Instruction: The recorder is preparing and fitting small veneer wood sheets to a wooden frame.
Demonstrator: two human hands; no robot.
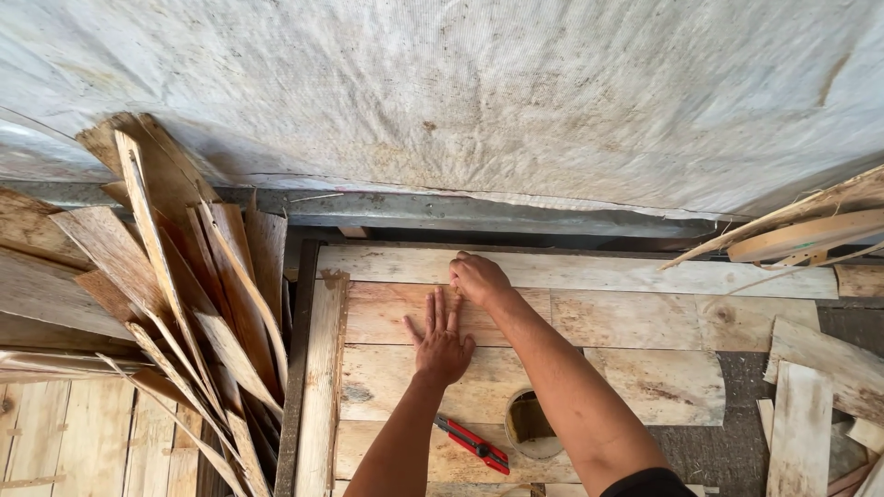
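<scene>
Both hands (460, 313) on wooden boards (599, 322)

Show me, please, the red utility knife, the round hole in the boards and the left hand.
red utility knife (473, 444), head view, middle of its handle.
round hole (531, 423), head view, its dark centre.
left hand (441, 345), head view, back of the hand.

Saw no packages, labels, signs or screens anywhere in view.
</scene>
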